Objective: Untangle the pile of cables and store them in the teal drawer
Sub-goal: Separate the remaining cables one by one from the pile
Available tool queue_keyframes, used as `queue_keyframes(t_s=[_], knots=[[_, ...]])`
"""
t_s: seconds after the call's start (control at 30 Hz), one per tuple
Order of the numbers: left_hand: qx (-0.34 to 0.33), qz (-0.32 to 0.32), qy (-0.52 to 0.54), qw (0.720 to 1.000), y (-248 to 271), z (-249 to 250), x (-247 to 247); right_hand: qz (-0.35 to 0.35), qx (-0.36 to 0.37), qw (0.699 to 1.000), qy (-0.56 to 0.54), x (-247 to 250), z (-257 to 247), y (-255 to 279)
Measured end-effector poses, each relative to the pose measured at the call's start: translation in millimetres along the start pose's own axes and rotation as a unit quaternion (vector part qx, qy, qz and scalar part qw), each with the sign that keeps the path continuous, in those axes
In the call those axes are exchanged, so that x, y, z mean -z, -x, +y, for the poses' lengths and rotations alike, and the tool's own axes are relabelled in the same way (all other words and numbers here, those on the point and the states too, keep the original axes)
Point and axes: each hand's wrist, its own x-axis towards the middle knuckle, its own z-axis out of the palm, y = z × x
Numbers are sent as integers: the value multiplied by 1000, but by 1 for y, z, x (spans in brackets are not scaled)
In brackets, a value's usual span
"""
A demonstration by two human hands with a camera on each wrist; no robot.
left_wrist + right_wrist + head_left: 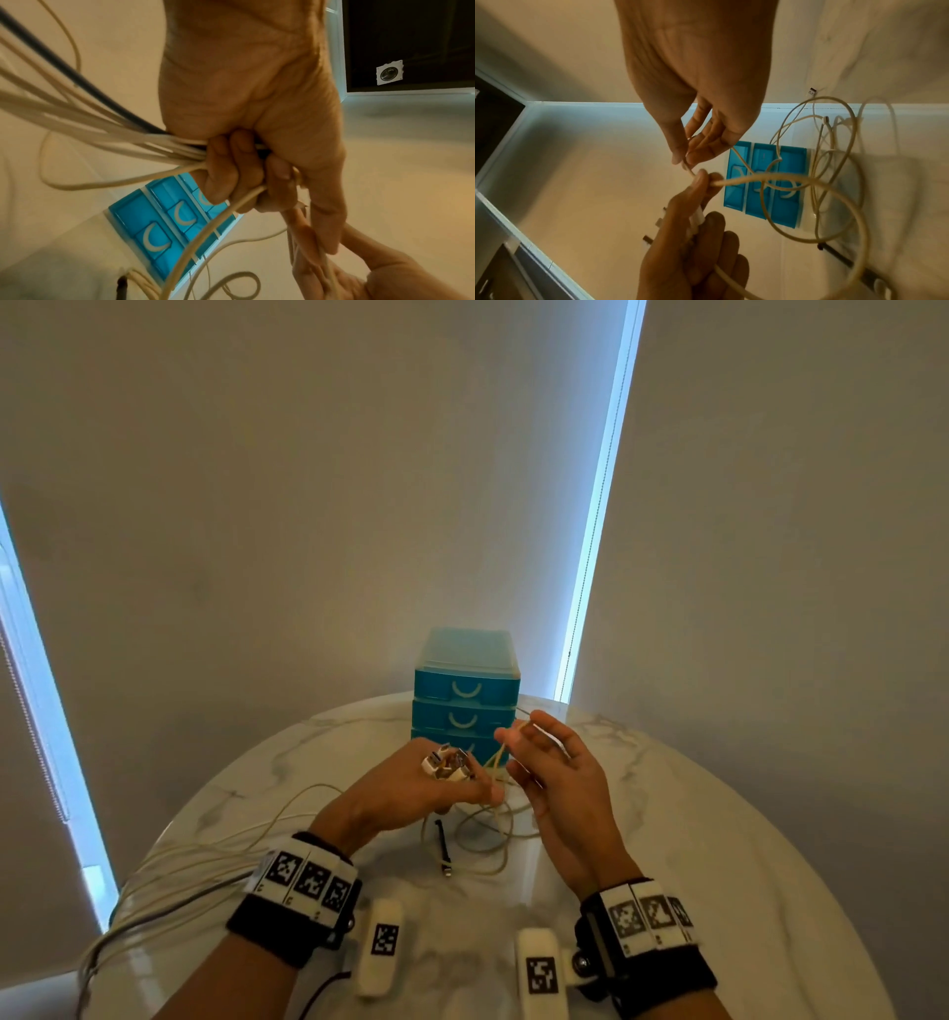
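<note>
The table is showing a glossy, marble-veined top. On it, the drawers are gleaming as translucent teal plastic, and in front of them the cables are looking smooth and matt.

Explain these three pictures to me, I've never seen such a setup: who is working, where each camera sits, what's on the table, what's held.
No machine here: a person works with two bare hands. The head view comes from a camera worn on the head, looking down. The other two come from cameras strapped to the wrists, each looking along its hand.

On the marble table stands a small teal drawer unit, its drawers apparently shut. Loose cable loops and a black cable end lie in front of it.

The left hand grips a bunch of cables just behind their plugs; the rest trails off the table's left side. The right hand pinches one cable between thumb and fingers, just beside the left hand.
</note>
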Motion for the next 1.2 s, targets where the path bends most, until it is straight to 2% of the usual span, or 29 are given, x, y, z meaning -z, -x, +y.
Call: queue_keyframes(t_s=[0.07,0.17,0.27,0.33,0.37,0.43,0.47,0.5,0.6,0.7,0.77,0.83,0.87,0.93,1.0,1.03,1.1,1.2], knots=[[-18,8,10,1000,4,2,6,3,-38,996,-75,5,-3,-2],[-44,33,74,996,8,-2,22,37,-94,976,-195,18,-6,-7],[-58,50,180,981,8,-10,34,40,-125,956,-262,29,-1,-11],[-69,40,217,973,7,-13,37,33,-138,954,-264,32,9,-15],[-74,31,225,971,7,-12,38,27,-134,967,-213,31,16,-16],[-82,8,235,969,7,-13,39,9,-101,995,-17,26,28,-16],[-86,-5,238,967,7,-14,39,-7,-81,993,85,24,33,-15],[-91,-16,240,966,8,-14,39,-32,-81,984,157,21,38,-14],[-102,-9,273,957,10,-14,40,-118,-146,943,276,17,44,-9],[-113,62,337,933,6,-16,45,-184,-178,887,385,15,40,-7],[-124,120,393,903,4,-16,48,-213,-173,872,406,18,34,-7],[-137,161,429,878,5,-14,51,-206,-143,859,445,22,29,-7],[-136,178,433,873,5,-14,52,-183,-116,860,462,24,27,-7],[-115,206,414,879,4,-16,53,-99,-33,896,432,27,20,-6],[-81,218,353,906,0,-21,53,-11,40,953,299,25,2,-5],[-58,217,315,922,-2,-24,50,12,67,974,217,25,-9,-5],[-5,199,248,948,-5,-26,43,48,99,989,98,25,-26,-5],[53,177,170,968,-9,-26,28,73,84,993,44,23,-27,-2]])
